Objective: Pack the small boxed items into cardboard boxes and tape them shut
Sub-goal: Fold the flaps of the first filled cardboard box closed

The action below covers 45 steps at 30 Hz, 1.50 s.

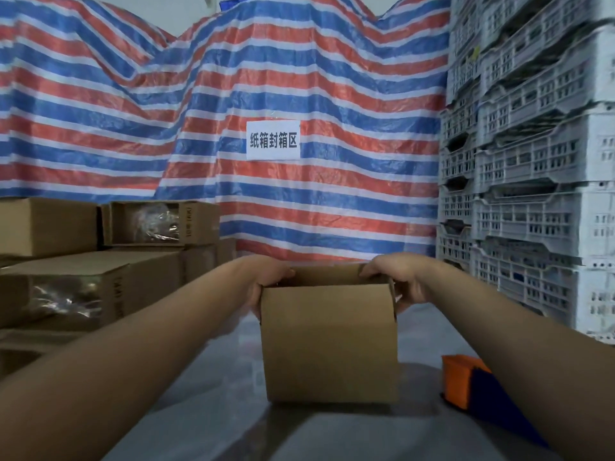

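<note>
A plain brown cardboard box (329, 341) stands on the grey table (213, 424) in the middle of the head view. My left hand (266, 281) grips its far left top corner, thumb on the upper edge and fingers down the left side. My right hand (396, 281) grips the far right top corner in the same way. The top is folded over toward me; the inside of the box is hidden. An orange and blue tape dispenser (466, 384) lies on the table to the right of the box, partly behind my right forearm.
Stacked cardboard cartons (100, 277) fill the left side, some taped with clear tape. Grey plastic crates (532, 181) are piled high on the right. A striped red, white and blue tarp (233, 94) with a paper sign (273, 140) hangs behind.
</note>
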### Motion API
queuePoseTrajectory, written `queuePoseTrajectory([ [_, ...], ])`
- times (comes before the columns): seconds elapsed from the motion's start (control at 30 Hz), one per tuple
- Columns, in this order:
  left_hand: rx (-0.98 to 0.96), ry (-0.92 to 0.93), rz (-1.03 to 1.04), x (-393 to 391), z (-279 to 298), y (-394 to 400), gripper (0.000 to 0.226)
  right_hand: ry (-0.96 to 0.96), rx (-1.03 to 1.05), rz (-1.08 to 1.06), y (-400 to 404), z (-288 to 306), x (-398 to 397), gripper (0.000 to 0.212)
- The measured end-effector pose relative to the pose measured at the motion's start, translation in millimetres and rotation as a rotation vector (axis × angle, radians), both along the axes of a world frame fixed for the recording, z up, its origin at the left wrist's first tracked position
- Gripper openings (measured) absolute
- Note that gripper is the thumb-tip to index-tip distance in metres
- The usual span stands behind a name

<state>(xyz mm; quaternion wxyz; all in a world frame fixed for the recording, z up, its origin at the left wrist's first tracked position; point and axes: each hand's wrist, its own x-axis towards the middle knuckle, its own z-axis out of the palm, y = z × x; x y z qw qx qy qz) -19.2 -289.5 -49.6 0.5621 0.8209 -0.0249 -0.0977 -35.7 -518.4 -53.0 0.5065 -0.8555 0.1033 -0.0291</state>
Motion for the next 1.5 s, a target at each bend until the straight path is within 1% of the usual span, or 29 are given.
queuePoseTrajectory([
  [0.1,-0.096,-0.003,-0.052,8,-6,5,0.023,0.028,0.047,-0.002,-2,-12,11,0.015],
  [0.27,-0.3,-0.031,-0.093,20,-20,16,0.031,-0.038,0.189,-0.043,-2,-25,20,0.018],
  [0.33,-0.384,-0.048,-0.131,20,-31,21,0.034,-0.087,0.285,-0.047,-1,-31,21,0.021],
  [0.4,-0.456,-0.072,-0.181,19,-41,26,0.035,-0.141,0.424,-0.034,-1,-41,21,0.026],
  [0.47,-0.53,-0.1,-0.208,19,-52,29,0.031,-0.196,0.578,-0.023,2,-53,19,0.037],
  [0.53,-0.574,-0.13,-0.191,19,-61,28,0.029,-0.276,0.658,-0.008,5,-66,16,0.045],
  [0.6,-0.597,-0.161,-0.154,18,-68,22,0.032,-0.337,0.68,0.009,9,-78,13,0.046],
  [0.7,-0.594,-0.214,-0.1,16,-71,14,0.034,-0.38,0.734,0.009,14,-91,15,0.056],
  [0.83,-0.591,-0.256,-0.114,19,-75,10,0.028,-0.406,0.784,0.009,14,-97,21,0.06],
  [0.9,-0.602,-0.24,-0.117,21,-77,13,0.027,-0.425,0.802,0.017,13,-99,23,0.06],
  [0.97,-0.626,-0.216,-0.134,24,-79,17,0.031,-0.438,0.81,0.023,12,-101,24,0.059],
  [1.07,-0.656,-0.232,-0.232,24,-81,22,0.04,-0.439,0.811,0.024,12,-102,24,0.059],
  [1.17,-0.698,-0.26,-0.261,18,-84,23,0.048,-0.44,0.816,0.025,13,-102,22,0.058],
  [1.3,-0.732,-0.297,-0.171,10,-85,19,0.065,-0.443,0.82,0.044,15,-102,19,0.059],
  [1.43,-0.739,-0.319,-0.102,4,-86,15,0.058,-0.457,0.811,0.05,16,-103,18,0.061],
  [1.5,-0.717,-0.322,-0.093,3,-86,15,0.063,-0.451,0.806,0.048,16,-103,17,0.062],
])
